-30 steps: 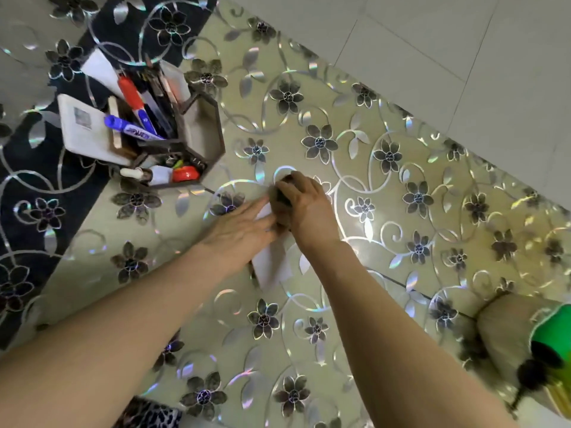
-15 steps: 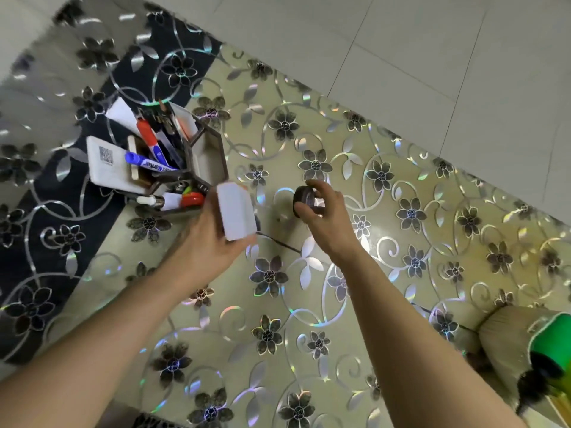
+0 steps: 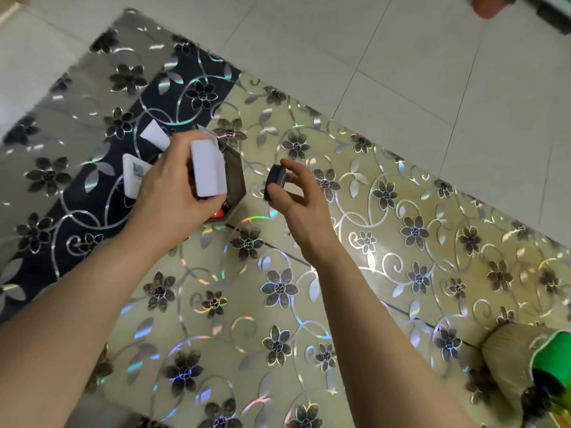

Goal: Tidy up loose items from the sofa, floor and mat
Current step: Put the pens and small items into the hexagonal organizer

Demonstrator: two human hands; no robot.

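My left hand (image 3: 173, 193) grips a small white box (image 3: 207, 168) and holds it over the brown hexagonal organiser (image 3: 235, 177) on the flowered mat (image 3: 309, 304). My right hand (image 3: 301, 208) pinches a small dark round roll (image 3: 275, 183) between thumb and fingers, just right of the organiser and above the mat. White cards (image 3: 133, 177) stick out of the organiser's left side; most of its contents are hidden behind my left hand.
White floor tiles (image 3: 401, 63) lie beyond the mat's far edge. A broom with tan bristles (image 3: 506, 347) and a green collar (image 3: 553, 362) lies at the lower right. A red object (image 3: 488, 6) sits at the top right corner.
Both hands lifted off the mat, the left with the white box, the right with the dark roll. The left has carried the box up over the organiser.
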